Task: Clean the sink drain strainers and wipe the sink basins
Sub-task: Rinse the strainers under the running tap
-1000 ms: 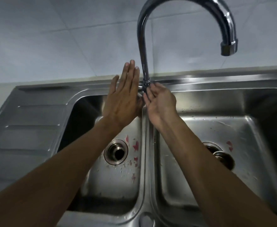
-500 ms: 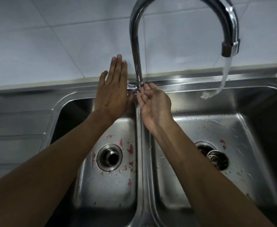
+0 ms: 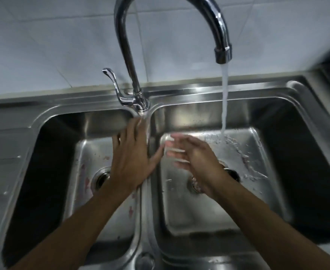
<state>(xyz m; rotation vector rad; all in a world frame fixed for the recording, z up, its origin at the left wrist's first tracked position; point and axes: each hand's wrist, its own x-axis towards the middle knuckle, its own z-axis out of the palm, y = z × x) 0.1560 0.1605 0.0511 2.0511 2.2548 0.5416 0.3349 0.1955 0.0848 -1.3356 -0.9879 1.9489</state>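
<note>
We held our left hand [image 3: 133,158] open, fingers spread, over the divider [image 3: 144,211] between the two basins, gripping nothing. Our right hand [image 3: 195,160], blurred, hovered over the right basin [image 3: 199,112] with fingers loosely extended and empty, apart from the left. Water [image 3: 225,98] ran from the faucet [image 3: 125,55] at the sink's far edge onto that basin's floor. The left drain strainer [image 3: 101,178] sat in the left basin [image 3: 94,123], half hidden by our left hand. The right drain strainer [image 3: 233,174] showed partly behind our right wrist.
</note>
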